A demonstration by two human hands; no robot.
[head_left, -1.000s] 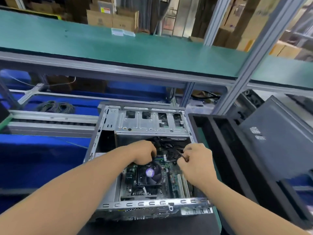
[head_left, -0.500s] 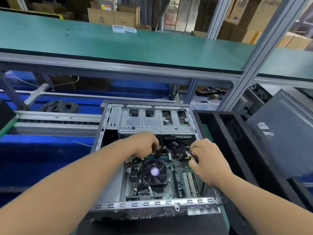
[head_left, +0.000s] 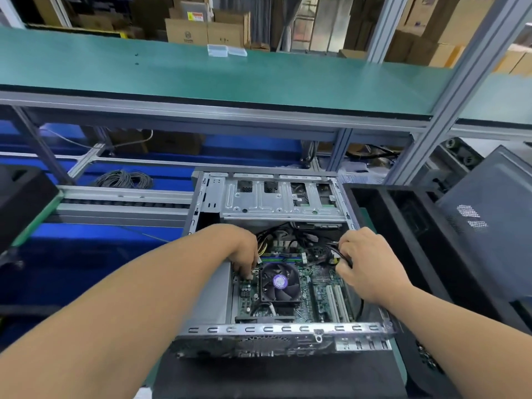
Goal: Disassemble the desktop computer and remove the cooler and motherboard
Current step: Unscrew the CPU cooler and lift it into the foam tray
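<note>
Desktop computer [head_left: 276, 329]: open chassis lying flat on the near bench, centre of view.
Motherboard [head_left: 319, 286]: seated in the chassis floor.
Cooler [head_left: 280, 283]: black fan, purple hub, on the motherboard.
Left hand [head_left: 243, 249]: fingertips pinched on a small white connector [head_left: 255, 272] just left of the cooler.
Right hand [head_left: 367, 262]: closed around a black cable bundle [head_left: 335, 251] at the right chassis wall.
Drive cage [head_left: 282, 198]: far end of the chassis.
Black panel [head_left: 414, 234]: right of the chassis.
Green shelf [head_left: 201, 76]: beyond, above.
</note>
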